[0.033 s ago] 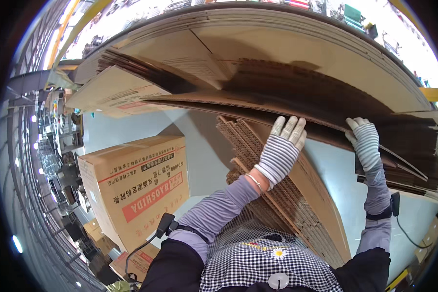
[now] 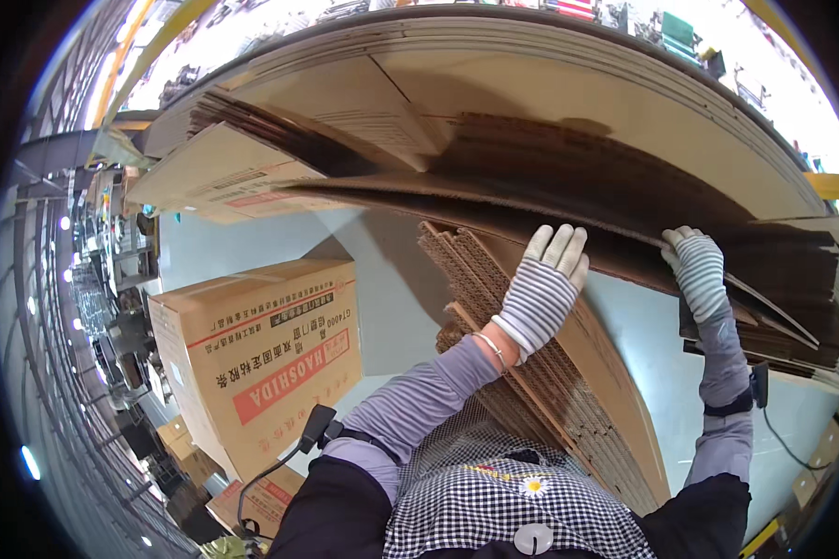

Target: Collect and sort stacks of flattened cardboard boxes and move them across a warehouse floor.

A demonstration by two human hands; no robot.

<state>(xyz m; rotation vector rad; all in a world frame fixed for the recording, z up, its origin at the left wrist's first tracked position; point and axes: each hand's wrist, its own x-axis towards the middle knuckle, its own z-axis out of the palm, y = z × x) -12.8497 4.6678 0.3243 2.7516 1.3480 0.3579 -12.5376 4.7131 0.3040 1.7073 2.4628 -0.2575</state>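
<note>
Both my hands wear striped gloves with pale fingers. My left hand [image 2: 542, 291] is open, its fingers stretched out and close together against the near face of a folded brown cardboard carton [image 2: 494, 207]. Farther right, my right hand [image 2: 695, 270] has its fingers bent over the edge of the same carton, closed on it; the thumb is hidden. A dark gap shows between the carton's layers. Below my left hand, a bundle of flattened cardboard [image 2: 568, 401] with corrugated edges stands tilted between my body and the carton.
A closed printed carton [image 2: 261, 363] stands at the left on a pale surface [image 2: 392, 326]. Behind my hands, large flat cardboard sheets [image 2: 624, 93] lean in a curved stack. Folded flaps [image 2: 783, 279] stick out at the right. Cables run from bands on both my arms.
The dark gap between the carton's layers looks slightly wider. My left hand has shifted a touch to the right; my right hand has hardly moved.
</note>
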